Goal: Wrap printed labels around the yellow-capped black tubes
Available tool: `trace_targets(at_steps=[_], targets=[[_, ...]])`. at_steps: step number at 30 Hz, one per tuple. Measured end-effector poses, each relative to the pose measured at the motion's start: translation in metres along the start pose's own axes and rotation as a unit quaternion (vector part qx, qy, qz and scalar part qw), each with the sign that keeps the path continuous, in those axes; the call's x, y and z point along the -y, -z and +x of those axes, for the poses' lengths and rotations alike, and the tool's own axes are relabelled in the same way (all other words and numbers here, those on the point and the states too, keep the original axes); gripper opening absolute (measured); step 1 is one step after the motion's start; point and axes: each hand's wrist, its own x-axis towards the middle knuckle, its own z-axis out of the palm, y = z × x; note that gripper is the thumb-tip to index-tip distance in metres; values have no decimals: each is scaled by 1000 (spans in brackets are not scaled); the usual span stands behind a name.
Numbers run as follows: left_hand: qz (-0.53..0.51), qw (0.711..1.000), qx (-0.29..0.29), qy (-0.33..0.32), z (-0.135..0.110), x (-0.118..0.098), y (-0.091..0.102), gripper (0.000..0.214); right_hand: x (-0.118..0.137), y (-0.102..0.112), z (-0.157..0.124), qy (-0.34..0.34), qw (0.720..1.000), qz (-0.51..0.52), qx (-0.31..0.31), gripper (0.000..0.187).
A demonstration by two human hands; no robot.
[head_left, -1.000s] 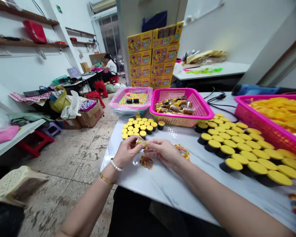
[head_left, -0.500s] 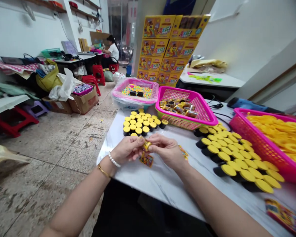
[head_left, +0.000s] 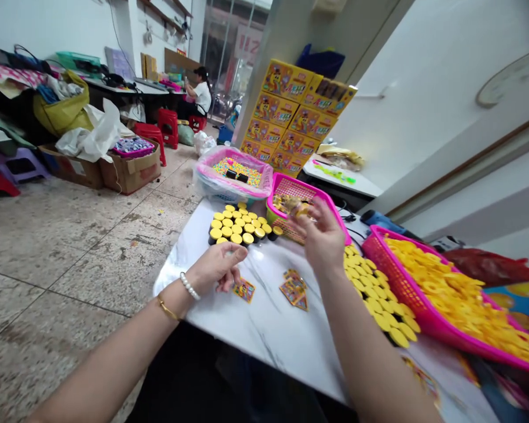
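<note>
My left hand (head_left: 216, 267) rests on the white marble table (head_left: 268, 329) with its fingers curled in and nothing showing in them. A small colourful sticker (head_left: 244, 289) lies just beside it. My right hand (head_left: 322, 238) is raised at the near rim of a pink basket (head_left: 330, 205) of label-wrapped little jars, fingers stretched and apart, seen from the back. More stickers (head_left: 294, 289) lie between my hands. A cluster of black jars with yellow lids (head_left: 238, 226) stands beyond my left hand.
Rows of yellow-lidded jars (head_left: 379, 294) lie at right, beside a pink basket of yellow rings (head_left: 449, 294). A basin of coloured beads (head_left: 233, 173) stands at the far table end. Yellow cartons (head_left: 291, 117) are stacked behind. A seated person (head_left: 200, 94) works far back. Boxes (head_left: 130, 164) and stools stand on the floor at left.
My hands have parted. The right hand rose from the small wrapped jar both were holding to the basket rim; the left sank to the table. The view has swung right.
</note>
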Motion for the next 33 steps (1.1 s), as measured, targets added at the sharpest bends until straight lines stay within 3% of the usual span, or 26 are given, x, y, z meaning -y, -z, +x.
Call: trace_targets(at_steps=[2, 3, 4, 6, 9, 11, 15, 19, 23, 25, 30, 33], targets=[[20, 1000, -18, -10, 0, -1, 0, 57, -2, 10, 8, -5, 998, -61, -34, 71], [31, 999, -27, -16, 1, -1, 1, 52, -5, 13, 2, -5, 995, -100, -14, 66], [41, 998, -35, -24, 2, -1, 1, 47, -8, 13, -10, 2, 990, -141, 32, 53], [56, 996, -47, -41, 3, -1, 2, 41, -16, 8, -46, 34, 951, -235, 195, 26], [109, 990, -70, -49, 4, 0, 2, 34, -24, -5, -97, 66, 907, -286, 302, 13], [185, 978, -84, -43, 4, 1, 2, 29, -26, -12, -112, 88, 890, -311, 322, 3], [315, 939, -124, -60, 3, 2, 1, 24, -26, -16, -110, 93, 880, -337, 323, 16], [318, 936, -135, -71, 3, 4, 2, 27, -24, -17, -109, 87, 879, -355, 307, 4], [291, 947, -111, -73, 5, 6, 3, 30, -19, -15, -107, 92, 863, -362, 341, 13], [273, 954, -101, -69, 5, 6, 3, 34, -15, -13, -100, 69, 879, -334, 332, 14], [190, 979, -40, -64, 3, 1, 2, 37, -2, -18, -81, -14, 953, -203, 224, 19], [146, 986, -29, -75, 4, 0, 3, 34, -3, -26, -79, -91, 969, -70, 217, 32]])
